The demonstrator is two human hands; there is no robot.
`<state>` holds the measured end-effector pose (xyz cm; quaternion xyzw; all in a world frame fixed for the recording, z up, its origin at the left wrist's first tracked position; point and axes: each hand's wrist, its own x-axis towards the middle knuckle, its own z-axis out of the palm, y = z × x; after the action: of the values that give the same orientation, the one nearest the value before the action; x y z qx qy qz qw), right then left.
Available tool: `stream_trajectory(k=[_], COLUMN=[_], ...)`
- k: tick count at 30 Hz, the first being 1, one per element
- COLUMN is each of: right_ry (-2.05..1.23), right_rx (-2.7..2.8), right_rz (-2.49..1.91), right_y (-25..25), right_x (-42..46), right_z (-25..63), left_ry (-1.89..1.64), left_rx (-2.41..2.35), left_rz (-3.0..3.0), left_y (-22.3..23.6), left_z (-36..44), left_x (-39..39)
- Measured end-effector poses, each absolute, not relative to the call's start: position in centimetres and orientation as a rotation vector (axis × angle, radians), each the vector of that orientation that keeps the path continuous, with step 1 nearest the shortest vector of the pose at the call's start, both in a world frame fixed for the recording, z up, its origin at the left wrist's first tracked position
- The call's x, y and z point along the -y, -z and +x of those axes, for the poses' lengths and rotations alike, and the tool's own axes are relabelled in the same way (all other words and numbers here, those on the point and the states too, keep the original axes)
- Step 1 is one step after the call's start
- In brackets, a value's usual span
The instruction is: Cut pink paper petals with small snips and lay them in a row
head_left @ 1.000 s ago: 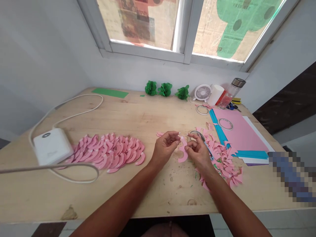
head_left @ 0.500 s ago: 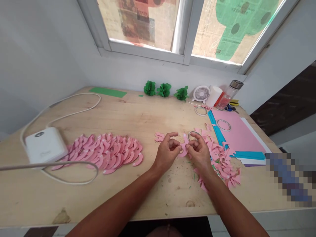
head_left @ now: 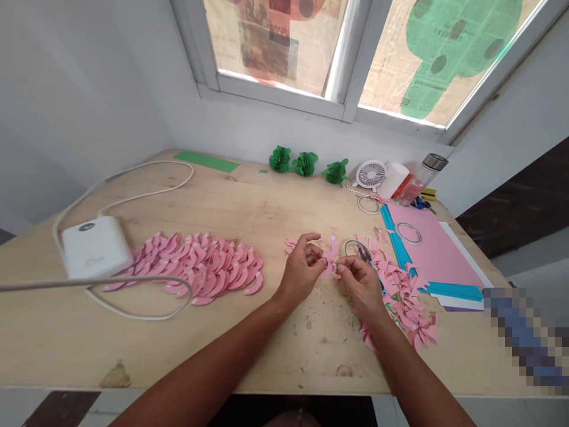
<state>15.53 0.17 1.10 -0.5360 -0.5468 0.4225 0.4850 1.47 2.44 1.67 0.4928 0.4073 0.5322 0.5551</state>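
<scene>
Pink curved paper [head_left: 331, 249], seemingly mid-preparation, was pinched in the left hand [head_left: 303, 270]; the right hand [head_left: 363, 286], its hold unclear, seemingly needed precision next.

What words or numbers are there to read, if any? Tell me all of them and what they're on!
There are none I can read for sure.
White box with the cord: a faint mark, too blurred to read.
Paper on the right window pane: printed marks, too small and blurred to read.
Paper on the left window pane: any print there is too blurred to read.
</scene>
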Motion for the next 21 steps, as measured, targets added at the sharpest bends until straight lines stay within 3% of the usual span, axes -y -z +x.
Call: stream_trajectory(k=[21], right_ry=[-0.829], right_rx=[1.491], right_rz=[-1.445], right_y=[-0.99], right_x=[-0.22], right_z=[15.58], left_ry=[-1.155], left_rx=[-0.911], left_rz=[1.318], left_y=[-1.38], left_z=[1.47], left_x=[-2.35])
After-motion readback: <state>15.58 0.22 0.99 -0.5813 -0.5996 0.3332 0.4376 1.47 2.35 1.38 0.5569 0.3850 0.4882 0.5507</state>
